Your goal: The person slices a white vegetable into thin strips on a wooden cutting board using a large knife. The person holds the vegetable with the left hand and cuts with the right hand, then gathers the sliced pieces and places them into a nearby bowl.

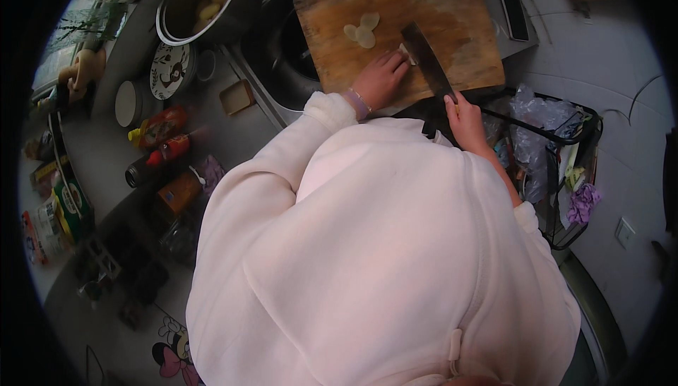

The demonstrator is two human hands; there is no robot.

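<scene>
A wooden cutting board (455, 20) lies across the sink in front of me. My right hand (465, 118) grips the handle of a cleaver (429, 63), its dark blade slanting over the board towards the far side. Close beside the blade, my left hand (382, 79) presses a pale piece of food (407, 53) against the wood with bent fingers. Most of that piece is hidden by the fingers and the blade. Several thin pale slices (364, 33), perhaps potato, rest in a small cluster farther left on the board.
The sink basin (275, 68) shows left of the board. A metal pot (198, 2) with yellowish pieces stands beyond it. Bottles (161, 126) and a patterned plate (170, 71) occupy the left counter. A phone (514, 15) lies at right, above a bin (551, 137) with plastic bags.
</scene>
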